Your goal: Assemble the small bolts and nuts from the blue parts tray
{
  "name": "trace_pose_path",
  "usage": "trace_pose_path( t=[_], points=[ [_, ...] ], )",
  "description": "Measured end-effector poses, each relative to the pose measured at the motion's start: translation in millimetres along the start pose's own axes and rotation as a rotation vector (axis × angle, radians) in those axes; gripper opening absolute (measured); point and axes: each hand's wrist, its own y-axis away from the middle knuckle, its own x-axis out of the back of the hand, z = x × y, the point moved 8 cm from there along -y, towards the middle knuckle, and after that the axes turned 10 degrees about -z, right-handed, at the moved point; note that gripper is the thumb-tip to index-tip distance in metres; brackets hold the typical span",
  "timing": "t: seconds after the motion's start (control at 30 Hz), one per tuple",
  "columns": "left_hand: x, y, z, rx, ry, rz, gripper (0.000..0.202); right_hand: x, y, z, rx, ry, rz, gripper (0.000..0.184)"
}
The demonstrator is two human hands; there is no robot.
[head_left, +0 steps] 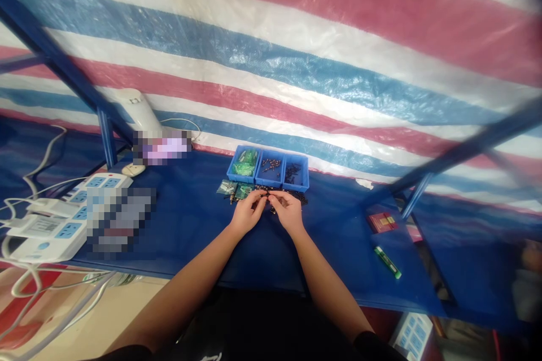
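My left hand (248,212) and my right hand (288,211) meet over the blue table, fingertips pinched together around something dark and too small to name. Just beyond them stand three joined blue bins. Green and clear packets fill the left bin (229,174), small dark and coppery metal parts lie in the middle bin (271,182), and black screw-like pieces sit in the right bin (301,183). In front of the bins, partly covered by my hands, are small packets (227,186) and loose dark parts (301,198).
Power strips (68,245) with white cables occupy the left, beside a blurred-out object (122,220). A white cylinder (138,110) stands behind. To the right lie a red box (381,222) and a green tube (387,262). Blue frame bars (466,135) slope at both sides; striped sheeting (271,67) hangs behind.
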Motion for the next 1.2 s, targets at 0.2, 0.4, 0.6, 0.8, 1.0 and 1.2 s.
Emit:
trace_pose_path(
  t=[0.2, 0.4, 0.6, 0.8, 1.0, 1.2],
  points=[
    [0.9, 0.1, 0.3, -0.018, -0.049, -0.001, 0.02, -2.3, -0.5, 1.3, 0.017, -0.025, -0.008, 0.026],
    [1.6, 0.3, -0.3, -0.002, -0.058, -0.013, 0.02, -1.5, -0.7, 0.3, 0.016, 0.002, -0.006, 0.024],
    [0.1, 0.4, -2.1, 0.011, -0.023, 0.007, 0.021, -0.4, -0.4, -1.2, 0.01, 0.013, -0.002, 0.025],
    [2.6, -1.0, -0.6, -0.005, -0.111, 0.007, 0.024, -3.1, -0.9, 4.9, -0.008, -0.027, -0.012, 0.026],
    [2.0, -0.4, -1.4, -0.012, -0.073, -0.013, 0.024, 2.6, -4.2, 12.6, -0.073, -0.184, 0.032, 0.027],
    [0.3, 0.0, -3.5, 0.004, -0.081, -0.03, 0.025, 15.3, -6.5, 25.7, -0.162, -0.44, 0.165, 0.029]
  ],
)
